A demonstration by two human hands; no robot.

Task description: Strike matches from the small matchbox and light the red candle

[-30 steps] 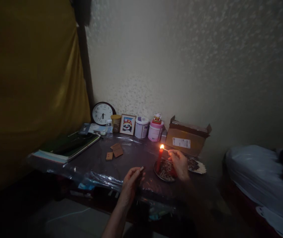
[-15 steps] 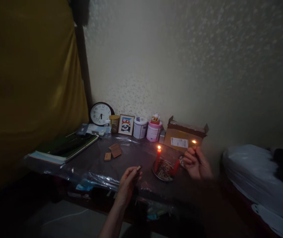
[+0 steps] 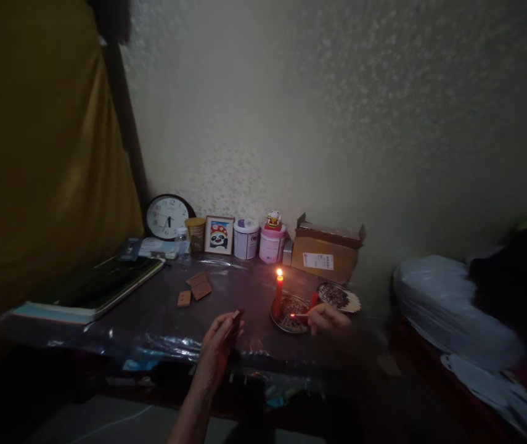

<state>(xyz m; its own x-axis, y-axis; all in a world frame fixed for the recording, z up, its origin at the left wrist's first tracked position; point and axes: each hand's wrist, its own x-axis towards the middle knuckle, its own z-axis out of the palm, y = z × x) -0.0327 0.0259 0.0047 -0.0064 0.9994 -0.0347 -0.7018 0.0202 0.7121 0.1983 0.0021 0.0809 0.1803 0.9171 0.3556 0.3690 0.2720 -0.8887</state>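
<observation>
A lit red candle (image 3: 278, 293) stands upright in a round dish (image 3: 290, 316) on the dark table (image 3: 161, 302). My right hand (image 3: 330, 319) is pinched on a matchstick (image 3: 298, 316) whose tip glows over the dish. A second short red candle (image 3: 314, 300) leans at the dish's right side. My left hand (image 3: 219, 348) is closed on a small box (image 3: 236, 314), probably a matchbox, held above the table's near edge.
Along the wall stand a clock (image 3: 167, 216), a tin (image 3: 195, 234), a framed panda picture (image 3: 219, 235), two jars (image 3: 258, 240) and an open cardboard box (image 3: 326, 251). Books (image 3: 92, 290) lie at left, small brown tiles (image 3: 196, 288) mid-table, a fan (image 3: 339, 298) right of the dish. Bedding (image 3: 448, 308) lies right.
My right hand lit the candle with the match, swung it up and right, and now has lowered it to the dish with only a glowing tip. The view has shifted right.
</observation>
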